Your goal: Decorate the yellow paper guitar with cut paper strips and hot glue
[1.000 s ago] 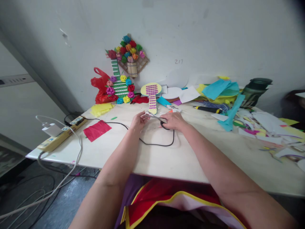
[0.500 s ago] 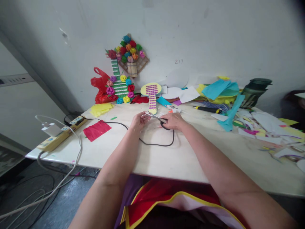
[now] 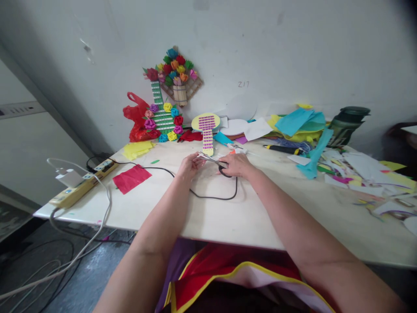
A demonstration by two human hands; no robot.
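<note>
My right hand [image 3: 239,165] is closed around the black handles of a pair of scissors [image 3: 213,160], whose blades point left. At the blade tips my left hand [image 3: 191,165] pinches a small whitish piece, too small to make out clearly. Just beyond the hands stands a yellow paddle-shaped board [image 3: 207,145] with rows of purple and white strips. A white-and-orange tool [image 3: 237,150], which looks like a glue gun, lies behind my right hand. A black cord [image 3: 213,198] loops on the table below both hands.
At left are a power strip [image 3: 78,187] with a white charger, red paper [image 3: 132,178] and yellow paper [image 3: 138,150]. A green flower-trimmed guitar shape [image 3: 163,119] leans at the wall. Rightward lie a black-and-yellow cutter [image 3: 282,149], paper scraps [image 3: 368,169] and a dark bottle [image 3: 348,126].
The whole view has shifted very slightly. Both hands, the scissors and the whitish piece hold nearly the same positions.
</note>
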